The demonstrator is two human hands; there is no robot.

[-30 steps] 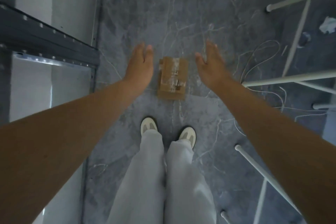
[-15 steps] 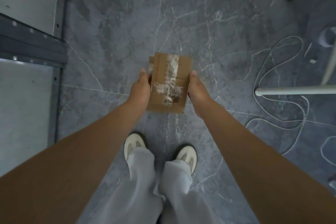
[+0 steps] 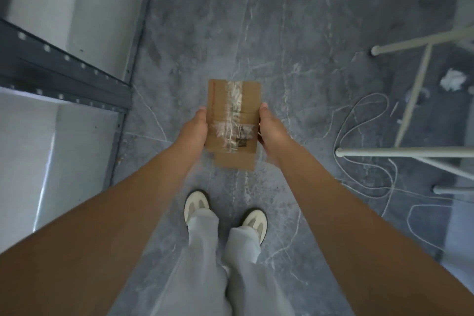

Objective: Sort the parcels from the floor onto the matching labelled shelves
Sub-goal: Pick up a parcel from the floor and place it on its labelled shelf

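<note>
Setting: A grey marbled floor [image 3: 282, 33] seen from above, with a dark metal shelf rail [image 3: 64, 77] and pale panels along the left. White tube legs [image 3: 410, 152] and a loose white cord [image 3: 359, 120] are on the right.
Parcel: A flat brown cardboard parcel [image 3: 232, 120], taped down its middle, is held clear of the floor ahead of the person's shoes [image 3: 196, 206].
Grip: The left hand [image 3: 192, 133] clasps the left long edge and the right hand [image 3: 272, 133] the right. The fingers beneath are hidden.
Axis: The long side points straight away from the body, and both hands sit level on its nearer half.
Bearing: The shelving lies left of the parcel, on the left hand's side, so the carry likely swings that way.
Labels: No shelf label is readable, and the barcode sticker's text is too small to tell.
Stage: The pick-up appears complete, and the parcel is not yet shelved.
</note>
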